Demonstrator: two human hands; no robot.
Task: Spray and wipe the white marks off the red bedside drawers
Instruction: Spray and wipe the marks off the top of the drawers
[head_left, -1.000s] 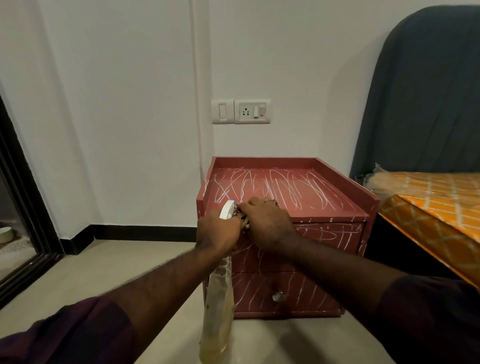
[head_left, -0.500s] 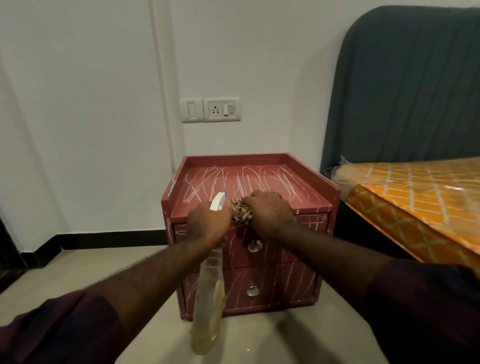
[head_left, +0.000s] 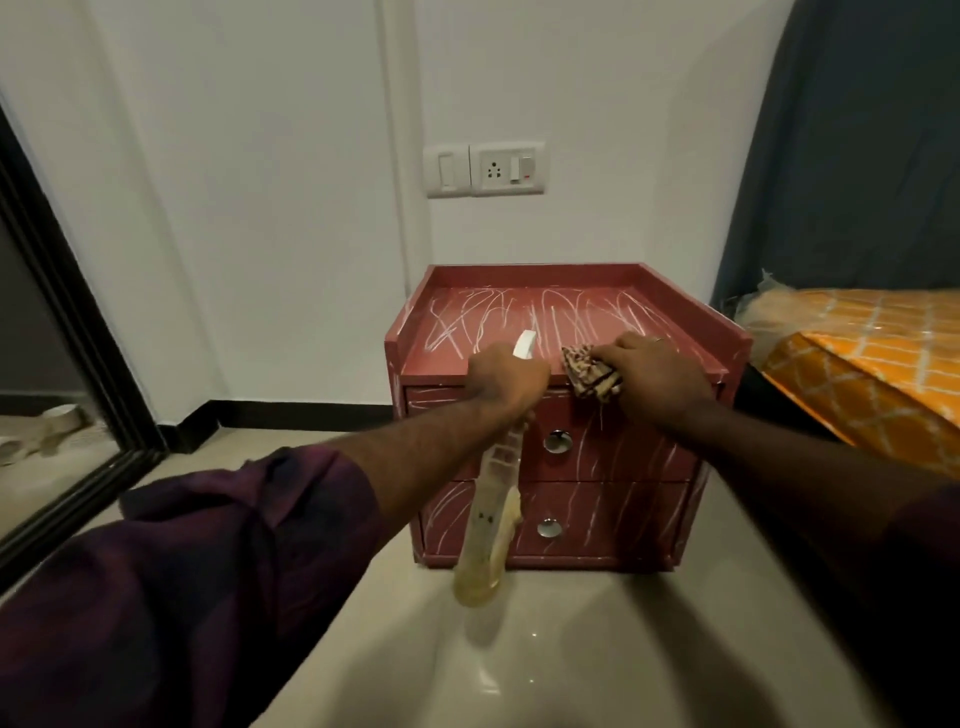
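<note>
The red bedside drawers (head_left: 623, 447) stand on the floor against the wall, tucked beside the bed (head_left: 862, 358). White marks (head_left: 519, 312) are scrawled all over the tray-like top and run down both drawer fronts, so by the look of it no cleaning has begun.

The left hand (head_left: 506, 376) is curled tight round the neck of the spray bottle (head_left: 485, 525). Its white nozzle (head_left: 523, 344) peeks over the knuckles toward the top surface and the body hangs in front of the drawers, held ready to fire, I'd say. The right hand (head_left: 657, 371) clutches a bunched, patterned cloth (head_left: 589, 371) at the front edge of the top, presumably so the wipe can follow the spray at once.

The trigger finger is hidden behind the hand, so I can't tell if it is squeezing. Whether the cloth actually touches the wood is also unclear. The bottle's contents are hard to make out, and the arms cover parts of the drawer fronts.
</note>
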